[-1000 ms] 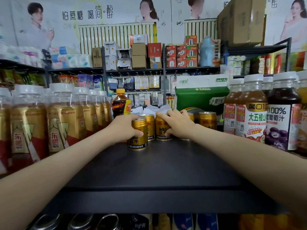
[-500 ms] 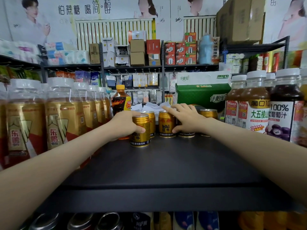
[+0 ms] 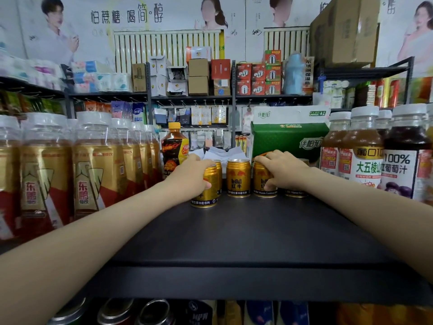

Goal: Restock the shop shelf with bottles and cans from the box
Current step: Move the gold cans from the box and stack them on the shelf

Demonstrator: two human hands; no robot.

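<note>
Stocking a shop shelf: both hands at the far end, among gold cans. Left hand wrapped over the nearest gold can, fingers clamped round its top and side, apparently to slide it back into line with the rest. Right hand spread over the right-hand can, fingers curled on its rim and thumb low on its side, seemingly squaring it up beside its neighbour.

Between the hands, one free can standing upright with its label forward. Five cans at least visible: one under each hand, one between, one partly hidden behind the left-hand can, another partly hidden behind the right wrist. Possibly more at the back; cannot tell.

Cans pushed deep, probably to leave the bare front of the shelf open for further rows.

Left flank: a row of tall gold-and-red bottles, plus one dark bottle with a yellow cap. Right flank: juice bottles with white caps. Supply box not in view.
</note>
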